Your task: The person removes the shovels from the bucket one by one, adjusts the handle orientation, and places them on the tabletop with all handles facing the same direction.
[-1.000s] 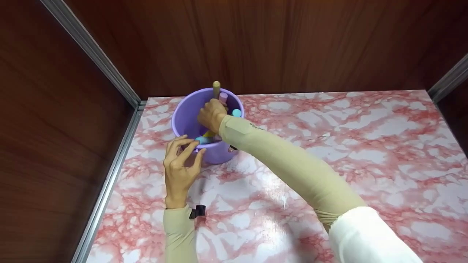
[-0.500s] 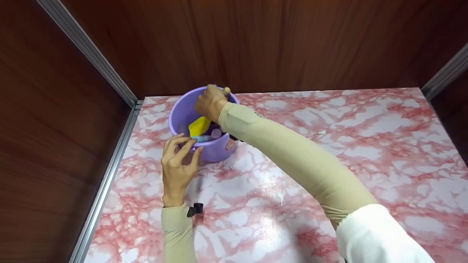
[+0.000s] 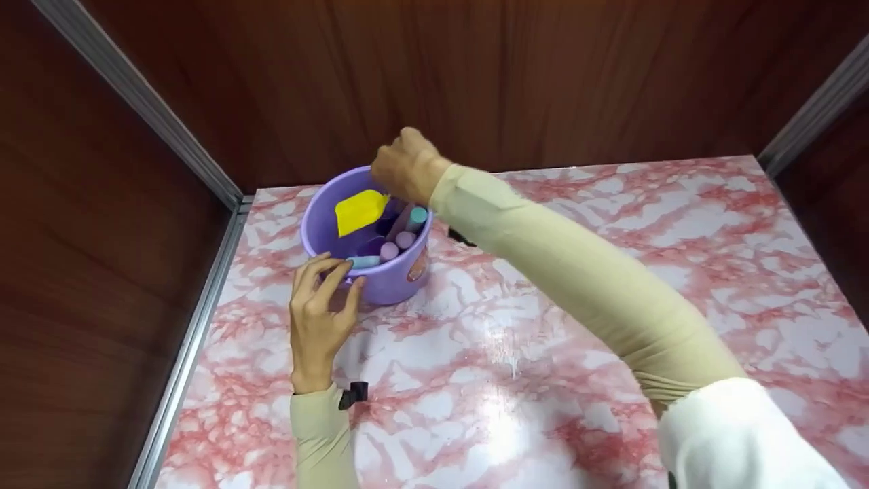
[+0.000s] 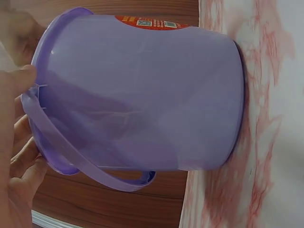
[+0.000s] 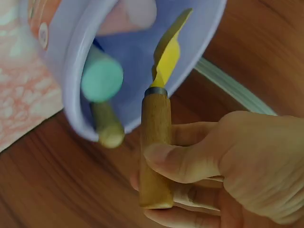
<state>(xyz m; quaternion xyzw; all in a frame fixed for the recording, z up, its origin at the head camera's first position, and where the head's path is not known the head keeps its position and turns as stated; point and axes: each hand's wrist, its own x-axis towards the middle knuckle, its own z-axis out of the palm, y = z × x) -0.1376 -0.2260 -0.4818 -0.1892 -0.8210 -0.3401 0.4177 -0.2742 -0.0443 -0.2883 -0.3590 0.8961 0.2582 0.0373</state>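
A purple bucket (image 3: 388,286) stands upright on the marbled surface near the back wall. My left hand (image 3: 318,319) grips its near rim between thumb and fingers; the bucket's handle (image 4: 80,156) hangs down in the left wrist view. Over the far rim, my right hand (image 3: 409,166) holds a small garden trowel by its wooden handle (image 5: 156,142). The trowel's yellow blade (image 3: 360,212) is above the bucket's inside, pointing left in the head view. Other handles lean inside: a teal-ended one (image 3: 417,217), pink-ended ones (image 3: 405,239) and a pale blue one (image 3: 364,261).
A wooden-ended handle (image 5: 111,133) pokes over the rim in the right wrist view. Dark wood panels (image 3: 543,81) rise behind and at both sides, with a metal strip (image 3: 190,367) along the left edge. The pink-and-white marbled surface (image 3: 543,326) spreads to the right.
My right hand has risen out of the bucket, bringing the yellow-bladed trowel up with it. The handles inside now show more. My left hand stays at the rim.
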